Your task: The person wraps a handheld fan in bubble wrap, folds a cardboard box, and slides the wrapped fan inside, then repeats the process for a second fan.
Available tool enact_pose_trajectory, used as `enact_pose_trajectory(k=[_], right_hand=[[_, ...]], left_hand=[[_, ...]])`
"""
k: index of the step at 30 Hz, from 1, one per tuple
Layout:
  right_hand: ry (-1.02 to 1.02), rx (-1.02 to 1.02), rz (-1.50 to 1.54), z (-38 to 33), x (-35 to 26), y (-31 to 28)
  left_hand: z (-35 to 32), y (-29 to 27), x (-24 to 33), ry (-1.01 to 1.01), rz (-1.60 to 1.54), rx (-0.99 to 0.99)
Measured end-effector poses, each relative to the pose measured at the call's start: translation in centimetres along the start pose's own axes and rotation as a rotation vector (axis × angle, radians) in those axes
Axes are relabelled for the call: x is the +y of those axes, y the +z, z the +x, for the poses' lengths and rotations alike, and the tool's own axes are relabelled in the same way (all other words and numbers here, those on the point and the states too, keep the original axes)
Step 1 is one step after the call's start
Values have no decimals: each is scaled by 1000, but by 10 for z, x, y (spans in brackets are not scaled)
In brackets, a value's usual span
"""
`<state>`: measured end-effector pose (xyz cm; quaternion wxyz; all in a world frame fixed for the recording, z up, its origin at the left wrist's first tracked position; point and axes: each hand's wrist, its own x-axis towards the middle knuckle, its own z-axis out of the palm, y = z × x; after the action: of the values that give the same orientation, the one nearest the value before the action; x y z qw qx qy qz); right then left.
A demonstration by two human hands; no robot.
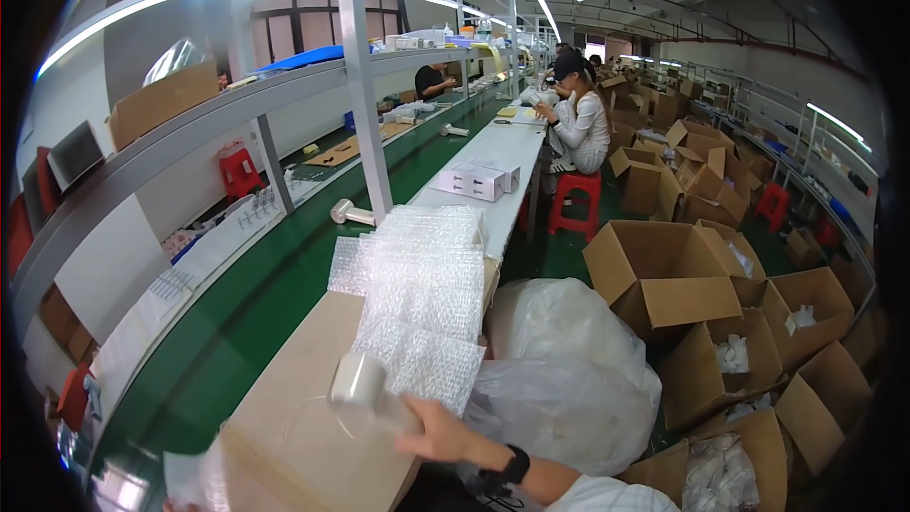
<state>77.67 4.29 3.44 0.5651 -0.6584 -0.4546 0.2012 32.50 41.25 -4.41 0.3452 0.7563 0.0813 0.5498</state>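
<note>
My right hand (438,429), with a dark band at the wrist, is closed round the handle of a white hair dryer (360,381), smeared by motion. The dryer's short round barrel points away over a cardboard surface (303,379). Only a sliver of my left hand (180,506) shows at the bottom left edge, at a clear bubble wrap bag (197,480) that it seems to pinch. Beyond the dryer lies a stack of bubble wrap bags (422,275). A similar white dryer (353,213) rests on the green conveyor belt (218,341).
Big plastic sacks (569,379) bulge at the bench's right side. Open cardboard boxes (664,270) crowd the floor there. White boxes (471,180) stand on the bench ahead. A metal post (363,85) rises beside the belt. Farther off, a co-worker (583,118) sits on a red stool (575,204).
</note>
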Motion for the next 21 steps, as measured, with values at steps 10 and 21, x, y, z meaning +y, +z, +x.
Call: enact_pose_trajectory(k=[10,21], right_hand=[[39,183,-375,115,37,-18],[-102,-472,-329,84,-112,84]], left_hand=[[56,181,175,57,716,-640],[35,159,137,-368,789,-161]])
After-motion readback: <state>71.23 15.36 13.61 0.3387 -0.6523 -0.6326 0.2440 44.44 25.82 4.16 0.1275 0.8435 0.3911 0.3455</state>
